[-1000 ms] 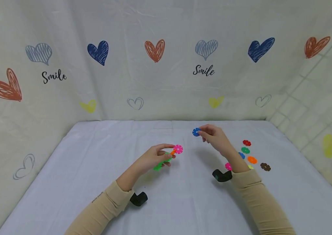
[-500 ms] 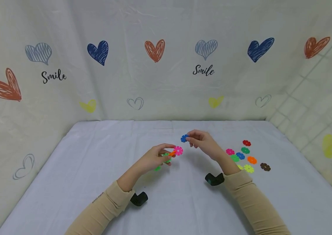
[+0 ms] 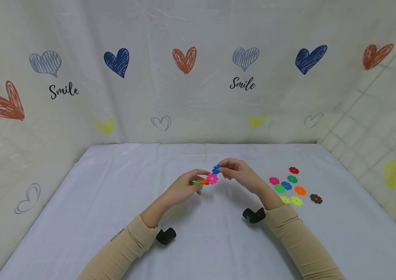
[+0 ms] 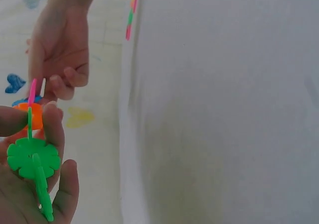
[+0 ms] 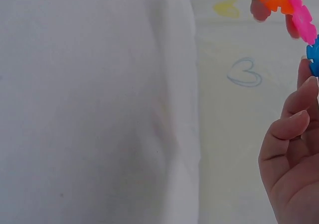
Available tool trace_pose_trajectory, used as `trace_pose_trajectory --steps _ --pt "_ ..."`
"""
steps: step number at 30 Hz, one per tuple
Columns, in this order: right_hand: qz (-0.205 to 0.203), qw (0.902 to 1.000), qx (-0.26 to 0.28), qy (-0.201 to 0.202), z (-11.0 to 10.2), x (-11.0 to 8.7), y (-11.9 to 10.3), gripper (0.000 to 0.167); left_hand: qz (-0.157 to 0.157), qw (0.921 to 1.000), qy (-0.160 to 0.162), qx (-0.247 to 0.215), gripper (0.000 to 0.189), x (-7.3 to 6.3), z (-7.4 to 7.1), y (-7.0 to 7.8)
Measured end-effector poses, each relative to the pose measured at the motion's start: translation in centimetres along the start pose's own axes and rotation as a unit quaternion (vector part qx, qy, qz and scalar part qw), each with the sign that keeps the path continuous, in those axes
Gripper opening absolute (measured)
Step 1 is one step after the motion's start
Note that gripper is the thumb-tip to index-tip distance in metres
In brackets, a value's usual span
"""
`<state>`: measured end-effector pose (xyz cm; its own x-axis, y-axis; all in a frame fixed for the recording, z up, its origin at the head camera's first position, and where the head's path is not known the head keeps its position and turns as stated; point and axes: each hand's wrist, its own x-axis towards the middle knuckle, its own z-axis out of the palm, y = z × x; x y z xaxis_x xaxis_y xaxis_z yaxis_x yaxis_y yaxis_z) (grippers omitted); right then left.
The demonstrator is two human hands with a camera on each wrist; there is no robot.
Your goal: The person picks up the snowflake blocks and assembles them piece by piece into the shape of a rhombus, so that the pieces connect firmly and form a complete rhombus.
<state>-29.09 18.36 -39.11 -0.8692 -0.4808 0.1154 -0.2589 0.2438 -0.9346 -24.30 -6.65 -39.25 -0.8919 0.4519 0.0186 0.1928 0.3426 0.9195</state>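
Observation:
My left hand (image 3: pixel 183 188) pinches a chain of joined flower-shaped plastic discs above the table's middle. In the left wrist view the chain runs from green discs (image 4: pixel 34 158) near the palm to an orange disc (image 4: pixel 35 115). At its far end is a pink disc (image 3: pixel 212 179). Between thumb and finger, my right hand (image 3: pixel 241 174) holds a blue disc (image 3: pixel 216 169). Its edge meets the pink disc's upper edge; whether the slots are engaged I cannot tell. Part of the chain is hidden behind my left fingers.
On the right of the white-covered table (image 3: pixel 114 186) lie several loose discs, among them a red disc (image 3: pixel 294 170), an orange disc (image 3: pixel 300 190) and a brown disc (image 3: pixel 316 198). A black device sits at each wrist. A patterned cloth (image 3: pixel 198 101) hangs behind.
My right hand has moved left and down, bringing the blue disc from apart to contact with the pink disc. The left hand has stayed nearly in place, its chain tilting slightly.

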Motion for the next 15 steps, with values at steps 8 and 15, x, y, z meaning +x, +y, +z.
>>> trace_pose_trajectory --steps 8,15 --pt "0.004 0.9998 0.02 -0.002 0.08 -0.1 0.3 0.022 0.014 0.9996 0.014 0.018 0.039 -0.28 0.1 0.45" --pt "0.004 0.9996 0.025 -0.009 0.37 -0.22 0.22 0.02 0.031 0.996 0.045 0.071 0.035 -0.15 0.27 0.28"
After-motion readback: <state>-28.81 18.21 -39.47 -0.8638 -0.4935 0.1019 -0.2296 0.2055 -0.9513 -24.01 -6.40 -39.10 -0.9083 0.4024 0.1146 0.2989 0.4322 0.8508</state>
